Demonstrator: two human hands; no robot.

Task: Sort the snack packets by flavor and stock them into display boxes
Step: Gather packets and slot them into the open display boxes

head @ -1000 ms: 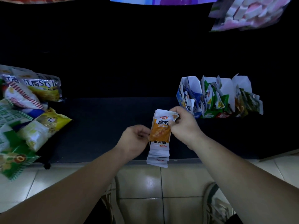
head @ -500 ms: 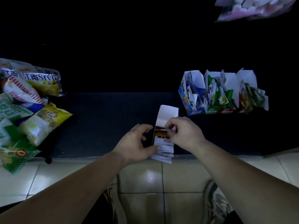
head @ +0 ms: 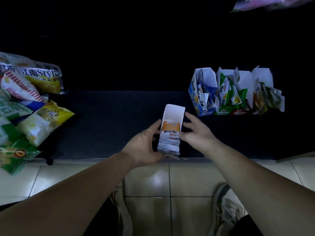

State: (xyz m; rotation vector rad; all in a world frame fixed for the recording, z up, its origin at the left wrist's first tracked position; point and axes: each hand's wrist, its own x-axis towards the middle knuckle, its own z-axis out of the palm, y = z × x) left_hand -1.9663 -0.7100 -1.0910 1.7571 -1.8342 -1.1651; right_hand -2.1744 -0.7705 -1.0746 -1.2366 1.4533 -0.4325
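A white display box (head: pixel 173 111) stands on the dark shelf at the centre, its open flap raised at the back. Several orange-and-white snack packets (head: pixel 170 133) are stacked inside it. My left hand (head: pixel 144 145) grips the box's left side near the bottom. My right hand (head: pixel 196 132) is at the box's right side with fingers spread, the thumb touching the packets. Three filled display boxes stand at the right: a blue one (head: pixel 200 92), a green one (head: pixel 228 94) and an olive one (head: pixel 264 96).
Large snack bags (head: pixel 30 103) are piled at the left edge of the shelf. The dark shelf (head: pixel 110 125) ends at a front edge above the tiled floor (head: pixel 162 181). My shoes (head: pixel 226 206) show below. A pink bag (head: pixel 272 2) hangs at top right.
The orange packet held up by my right hand went down into the white box. My right hand let go and opened beside the box; my left hand shifted to the box's side.
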